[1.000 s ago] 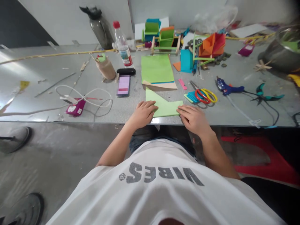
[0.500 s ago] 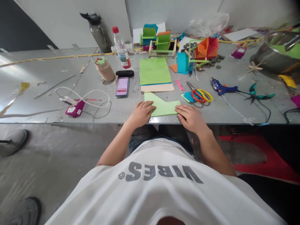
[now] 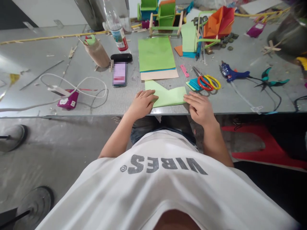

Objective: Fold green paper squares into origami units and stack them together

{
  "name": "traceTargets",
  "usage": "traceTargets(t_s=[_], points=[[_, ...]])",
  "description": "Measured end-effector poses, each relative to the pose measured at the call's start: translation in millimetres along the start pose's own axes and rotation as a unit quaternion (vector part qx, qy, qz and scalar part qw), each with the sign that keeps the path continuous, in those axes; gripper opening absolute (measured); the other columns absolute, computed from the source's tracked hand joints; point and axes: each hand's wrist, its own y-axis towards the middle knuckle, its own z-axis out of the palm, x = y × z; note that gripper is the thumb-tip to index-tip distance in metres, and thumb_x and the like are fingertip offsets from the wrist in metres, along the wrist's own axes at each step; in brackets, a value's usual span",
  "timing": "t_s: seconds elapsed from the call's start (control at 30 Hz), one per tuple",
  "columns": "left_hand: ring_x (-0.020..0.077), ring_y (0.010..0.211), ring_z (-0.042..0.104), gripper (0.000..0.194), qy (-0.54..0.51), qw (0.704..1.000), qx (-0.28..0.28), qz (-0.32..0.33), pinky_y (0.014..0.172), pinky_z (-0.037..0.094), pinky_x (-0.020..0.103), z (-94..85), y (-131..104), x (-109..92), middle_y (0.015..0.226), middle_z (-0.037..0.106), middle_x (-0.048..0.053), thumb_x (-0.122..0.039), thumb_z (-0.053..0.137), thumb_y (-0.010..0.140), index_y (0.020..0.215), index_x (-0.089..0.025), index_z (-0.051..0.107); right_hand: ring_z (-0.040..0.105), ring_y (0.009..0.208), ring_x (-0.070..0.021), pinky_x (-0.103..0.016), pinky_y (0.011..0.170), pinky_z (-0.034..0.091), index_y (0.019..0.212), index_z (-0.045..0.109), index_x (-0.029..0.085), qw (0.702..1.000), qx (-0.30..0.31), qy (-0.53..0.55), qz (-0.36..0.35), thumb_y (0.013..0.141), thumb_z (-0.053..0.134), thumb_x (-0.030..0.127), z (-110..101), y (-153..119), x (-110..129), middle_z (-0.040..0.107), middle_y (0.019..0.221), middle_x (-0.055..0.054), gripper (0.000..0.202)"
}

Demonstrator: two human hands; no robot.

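Observation:
A folded light green paper (image 3: 169, 97) lies at the table's front edge, with a V-shaped notch along its top. My left hand (image 3: 144, 103) rests on its left side, fingers stretched over the paper. At the right end, my right hand (image 3: 199, 107) lies with its fingertips on the paper's edge and its fingers extended. Just behind is a stack of sheets, bright green (image 3: 157, 54) on top, with blue and pale peach edges showing below.
Right of the sheets are a pink cutter (image 3: 184, 70), scissors (image 3: 209, 82) on small blue papers, a glue gun (image 3: 232, 72) and pliers (image 3: 267, 80). To the left are a phone (image 3: 119, 73), bottle (image 3: 118, 36), stick jar (image 3: 96, 52) and white cable (image 3: 92, 80).
The view has tilted down, so the table sits higher in it. The folded paper's right part looks taller. A light green piece now covers the blue paper near the orange model.

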Motion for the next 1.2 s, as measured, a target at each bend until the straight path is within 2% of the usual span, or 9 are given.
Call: traceTargets(t_s=[0.1,0.27,0.43,0.6,0.77,1.2], points=[[0.0338,0.182,0.057,0.052,-0.007,1.000,-0.002,-0.001,0.156,0.036,0.062,-1.4,0,0,0.192,0.065,0.012,-0.025,0.049,0.119,0.162,-0.027,0.079,0.085,0.154,-0.0401,-0.066,0.128,0.066,0.147,0.095,0.028,0.999,0.033,-0.018,0.016,0.108,0.064,0.016,1,1,2,0.093,0.153,-0.007,0.051],[0.0349,0.182,0.057,0.053,-0.022,1.000,0.005,-0.003,0.157,0.035,0.064,-2.7,0,2,0.193,0.064,0.012,-0.031,0.047,0.122,0.163,-0.027,0.080,0.088,0.149,-0.0387,-0.063,0.123,0.067,0.142,0.096,0.027,0.999,0.029,-0.042,0.017,0.112,0.064,0.018,1,-1,3,0.093,0.151,-0.008,0.045],[0.0351,0.181,0.058,0.055,-0.033,0.999,0.001,-0.006,0.156,0.037,0.062,-1.6,3,7,0.192,0.065,0.012,-0.034,0.048,0.122,0.165,-0.025,0.080,0.088,0.149,-0.0379,-0.062,0.124,0.067,0.141,0.096,0.025,0.998,0.027,-0.055,0.021,0.113,0.063,0.019,0,-3,8,0.093,0.151,-0.009,0.044],[0.0352,0.182,0.058,0.055,-0.041,0.999,0.000,-0.003,0.156,0.037,0.062,0.1,4,10,0.192,0.065,0.011,-0.034,0.049,0.121,0.164,-0.027,0.081,0.086,0.151,-0.0392,-0.063,0.127,0.065,0.140,0.097,0.028,0.997,0.035,-0.061,0.045,0.109,0.066,0.018,0,-3,12,0.093,0.152,-0.006,0.045],[0.0359,0.180,0.059,0.055,-0.047,0.999,0.003,-0.005,0.155,0.037,0.061,-0.5,5,10,0.192,0.066,0.012,-0.034,0.050,0.120,0.165,-0.025,0.081,0.087,0.148,-0.0405,-0.064,0.125,0.065,0.142,0.096,0.023,0.997,0.020,-0.062,0.034,0.111,0.062,0.020,1,-2,14,0.093,0.153,-0.010,0.046],[0.0382,0.177,0.060,0.049,-0.069,0.997,0.011,-0.017,0.153,0.039,0.064,-6.8,8,15,0.190,0.067,0.010,-0.035,0.060,0.119,0.161,-0.030,0.084,0.086,0.149,-0.0431,-0.066,0.127,0.063,0.139,0.097,0.023,0.997,0.022,-0.058,0.038,0.110,0.062,0.021,2,-4,12,0.093,0.153,-0.011,0.046]])
